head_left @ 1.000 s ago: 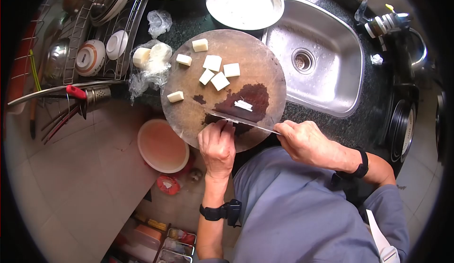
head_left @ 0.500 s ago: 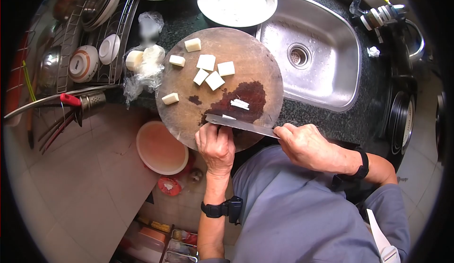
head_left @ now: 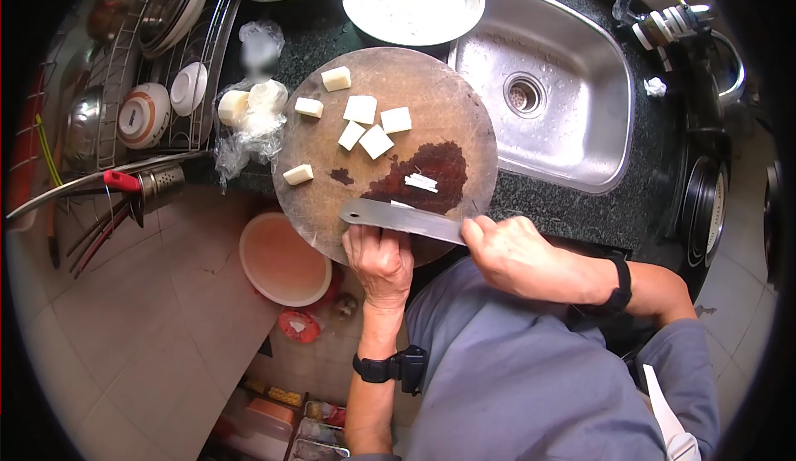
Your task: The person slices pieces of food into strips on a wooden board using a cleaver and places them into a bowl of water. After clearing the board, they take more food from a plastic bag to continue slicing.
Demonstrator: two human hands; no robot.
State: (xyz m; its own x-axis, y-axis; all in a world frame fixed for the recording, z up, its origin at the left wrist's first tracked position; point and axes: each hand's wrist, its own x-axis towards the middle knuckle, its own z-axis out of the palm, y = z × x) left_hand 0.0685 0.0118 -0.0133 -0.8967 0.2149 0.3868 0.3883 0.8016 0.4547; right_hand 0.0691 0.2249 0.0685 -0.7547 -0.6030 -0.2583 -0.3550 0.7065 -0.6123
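A knife (head_left: 406, 219) is held in the right hand (head_left: 514, 258), whose fingers are closed round the handle end. The blade is laid across the lower part of a round wooden chopping board (head_left: 452, 104), its free end pointed to the left. The left hand (head_left: 379, 266) is placed at the board's lower edge, below the blade; its fingers are bunched narrowly together, but the fingertips are covered by the blade, so it cannot be told whether anything is gripped.

A white piece (head_left: 402, 205) is partly seen just above the blade. Beyond it, a small pile of white strips (head_left: 420, 181) is set on a dark wet patch (head_left: 444, 158). Seven white blocks (head_left: 376, 141) are spread over the board: four are grouped near its middle, two lie towards the upper left, and one is found near the left edge.

The board is carried by a dark speckled table (head_left: 547, 212), near its front edge. Clear plastic wrap (head_left: 236, 158) with pale chunks (head_left: 265, 96) is bunched beside the board's left edge. A round metal pan (head_left: 413, 5) is placed above the board, and a sink (head_left: 580, 129) is set into the table to the right.
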